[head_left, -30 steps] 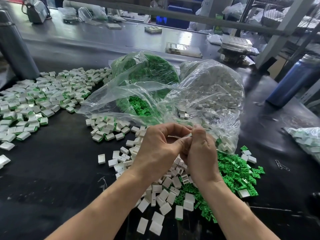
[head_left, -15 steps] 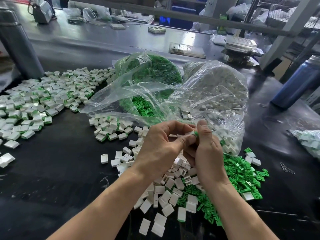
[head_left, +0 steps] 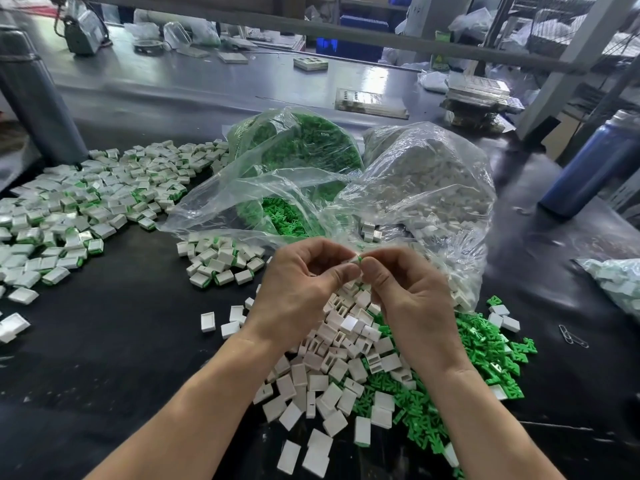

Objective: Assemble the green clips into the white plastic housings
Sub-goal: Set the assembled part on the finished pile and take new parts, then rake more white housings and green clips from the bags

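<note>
1. Nearest, two bare forearms are reaching in from the bottom edge over a black table [head_left: 104, 358], above a loose heap of white housings [head_left: 332, 386] with a spread of green clips [head_left: 485, 355] lying to its right.
2. Just above that heap, the left hand [head_left: 298, 296] and the right hand [head_left: 412, 299] are meeting fingertip to fingertip, equally near the part.
3. Between them, one small housing with a clip [head_left: 356, 259] is being pinched, curled fingers and thumbs pressing together around it; a green tip is showing on the right-hand side, so the clip seems to be entering from the right. Its long axis I cannot tell.
4. Close behind, two clear bags [head_left: 433, 188] are crowding the hands.
5. Farther left, a pile of finished pieces [head_left: 86, 209] is lying beyond open tabletop, the freest way out.
</note>
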The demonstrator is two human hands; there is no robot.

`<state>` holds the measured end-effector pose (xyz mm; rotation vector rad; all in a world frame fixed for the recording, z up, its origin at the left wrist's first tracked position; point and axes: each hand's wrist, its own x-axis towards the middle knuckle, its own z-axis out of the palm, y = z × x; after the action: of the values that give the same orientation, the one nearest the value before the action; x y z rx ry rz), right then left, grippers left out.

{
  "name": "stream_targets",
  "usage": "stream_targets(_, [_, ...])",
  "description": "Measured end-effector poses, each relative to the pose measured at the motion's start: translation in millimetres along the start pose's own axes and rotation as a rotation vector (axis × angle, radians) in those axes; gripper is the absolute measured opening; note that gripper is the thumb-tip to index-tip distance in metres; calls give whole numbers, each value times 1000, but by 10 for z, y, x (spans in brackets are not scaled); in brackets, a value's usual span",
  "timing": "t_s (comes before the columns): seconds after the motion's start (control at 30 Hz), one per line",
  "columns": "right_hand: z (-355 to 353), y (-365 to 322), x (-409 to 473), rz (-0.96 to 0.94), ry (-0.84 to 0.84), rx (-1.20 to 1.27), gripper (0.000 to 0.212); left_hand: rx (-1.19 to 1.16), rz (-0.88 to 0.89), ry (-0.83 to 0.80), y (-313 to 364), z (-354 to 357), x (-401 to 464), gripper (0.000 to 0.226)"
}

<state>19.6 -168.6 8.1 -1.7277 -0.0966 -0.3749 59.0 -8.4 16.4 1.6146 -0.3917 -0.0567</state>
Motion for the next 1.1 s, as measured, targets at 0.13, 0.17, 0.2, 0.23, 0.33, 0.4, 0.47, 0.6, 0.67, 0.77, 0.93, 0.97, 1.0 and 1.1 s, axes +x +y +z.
stream_targets(0.13, [-7, 17, -2, 13, 15, -65, 3, 25, -32, 6, -35, -6, 6, 16])
stream_targets(0.17, [-4, 27, 1, 18, 20, -79, 3, 41, -39, 16, -49, -8, 5, 18])
stream_targets(0.2, [-9, 37, -1, 25, 30, -95, 4, 75, -36, 26, -59, -13, 1, 19])
stream_targets(0.23, [-18, 51, 3, 35, 42, -108, 6, 124, -24, 36, -67, -28, 1, 19])
stream_targets(0.33, [-71, 77, 19, 95, 80, -115, 7, 276, -15, 76, -82, -146, 16, 17])
stream_targets(0.4, [-121, 96, 34, 120, 96, -152, 7, 409, -47, 120, -93, -272, 39, 16])
stream_targets(0.47, [-162, 112, 48, 137, 92, -194, 8, 569, -84, 170, -104, -398, 55, 15])
stream_targets(0.6, [-205, 131, 71, 180, 55, -275, 13, 731, -169, 307, -104, -588, 92, 8])
stream_targets(0.67, [-207, 135, 72, 196, 41, -304, 13, 797, -204, 355, -112, -660, 116, 7])
stream_targets(0.77, [-211, 137, 65, 203, 35, -335, 14, 848, -222, 388, -132, -715, 141, 9])
stream_targets(0.93, [-244, 140, 84, 198, 69, -371, 13, 967, -193, 436, -169, -712, 180, 14])
stream_targets(0.97, [-254, 142, 88, 196, 73, -376, 14, 987, -187, 446, -177, -709, 187, 16])
stream_targets(1.0, [-261, 144, 89, 196, 73, -385, 14, 995, -185, 460, -183, -706, 191, 18])
stream_targets(1.1, [-280, 154, 86, 200, 69, -396, 15, 968, -188, 497, -185, -684, 193, 17])
